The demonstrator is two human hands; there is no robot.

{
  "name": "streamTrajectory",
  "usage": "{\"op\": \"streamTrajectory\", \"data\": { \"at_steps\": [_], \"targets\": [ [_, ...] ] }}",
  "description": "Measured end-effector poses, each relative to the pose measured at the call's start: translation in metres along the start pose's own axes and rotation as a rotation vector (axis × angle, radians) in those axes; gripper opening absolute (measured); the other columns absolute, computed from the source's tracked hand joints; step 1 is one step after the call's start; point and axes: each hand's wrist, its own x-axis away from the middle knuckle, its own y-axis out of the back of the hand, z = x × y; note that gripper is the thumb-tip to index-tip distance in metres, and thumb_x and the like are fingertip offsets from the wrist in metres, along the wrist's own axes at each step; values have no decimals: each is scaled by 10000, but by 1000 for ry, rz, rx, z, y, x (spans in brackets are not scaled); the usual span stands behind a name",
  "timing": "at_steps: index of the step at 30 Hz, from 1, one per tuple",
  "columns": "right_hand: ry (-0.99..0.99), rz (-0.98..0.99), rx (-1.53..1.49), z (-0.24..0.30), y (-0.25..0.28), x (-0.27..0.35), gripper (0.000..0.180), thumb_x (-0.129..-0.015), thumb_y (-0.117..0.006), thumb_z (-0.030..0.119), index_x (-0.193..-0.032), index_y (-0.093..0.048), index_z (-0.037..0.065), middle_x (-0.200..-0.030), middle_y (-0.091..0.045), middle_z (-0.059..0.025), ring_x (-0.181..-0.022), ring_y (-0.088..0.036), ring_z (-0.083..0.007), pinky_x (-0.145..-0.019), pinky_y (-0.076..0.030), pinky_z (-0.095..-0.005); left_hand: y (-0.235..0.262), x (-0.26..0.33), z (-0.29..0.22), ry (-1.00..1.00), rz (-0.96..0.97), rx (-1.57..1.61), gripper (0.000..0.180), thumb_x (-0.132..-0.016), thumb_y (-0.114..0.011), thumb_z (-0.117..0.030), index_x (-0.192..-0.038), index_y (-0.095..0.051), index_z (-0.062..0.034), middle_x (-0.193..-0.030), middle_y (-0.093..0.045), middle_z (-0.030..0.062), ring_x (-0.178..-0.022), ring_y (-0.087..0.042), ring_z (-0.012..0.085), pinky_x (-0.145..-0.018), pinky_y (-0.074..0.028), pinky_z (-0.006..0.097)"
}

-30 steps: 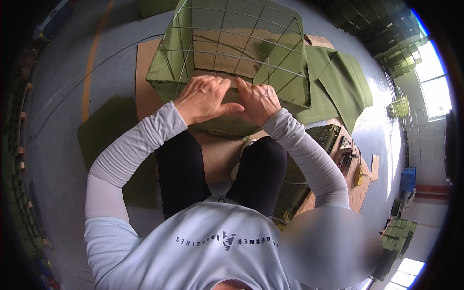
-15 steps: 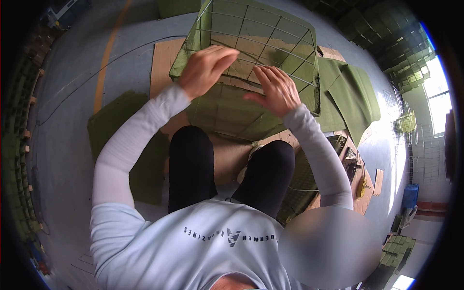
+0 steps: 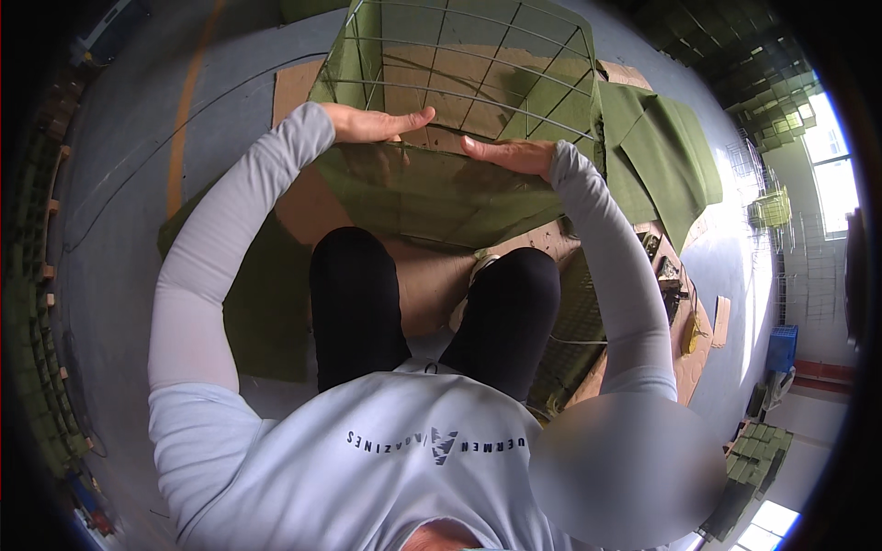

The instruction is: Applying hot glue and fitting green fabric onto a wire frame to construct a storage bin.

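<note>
In front of my knees stands a wire-mesh cage [image 3: 496, 66], its sides lined with green fabric [image 3: 441, 197]. My left hand [image 3: 378, 123] is at the cage's near upper edge, touching or just above the fabric there, thumb stretched to the right. Dim finger-like shapes show below it through the thin near panel. My right hand [image 3: 511, 156] lies along the same edge to the right, seen edge-on with its thumb pointing left. Both hands look open and flat, their tips a short gap apart; the other fingers are partly hidden.
Brown cardboard [image 3: 432, 294] lies on the floor under the cage. Green fabric sheets [image 3: 657, 156] lie at the right, another sheet [image 3: 266, 303] at the left. Beside my right leg is a green-covered panel [image 3: 588, 312]. A cable [image 3: 184, 119] crosses the grey floor.
Both hands have come down to the near edge and turned flatter, the left moving left and slightly outward. The cage sits a little higher and further left in view.
</note>
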Motion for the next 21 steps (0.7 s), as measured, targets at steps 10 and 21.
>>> {"op": "streamTrajectory", "data": {
  "at_steps": [10, 21],
  "targets": [
    [269, -739, 639, -15, -40, 57, 552, -835, -545, 606, -704, -518, 71, -617, -613, -114, -582, -632, -283, -531, -491, -402, -46, 68, 14, -458, -1159, -620, 376, -816, -688, -374, -676, -583, -40, -613, -589, 137, -595, -605, 330, -557, -479, 400],
    [388, -788, 470, -42, 56, 44, 497, -975, -425, 446, -1013, -677, 19, -1009, -681, -166, -917, -655, -330, -798, -517, -390, -115, -15, -118, -275, -974, -455, 311, -855, -654, -348, -757, -622, -55, -598, -628, 117, -604, -667, 280, -539, -525, 363]
  ]
}}
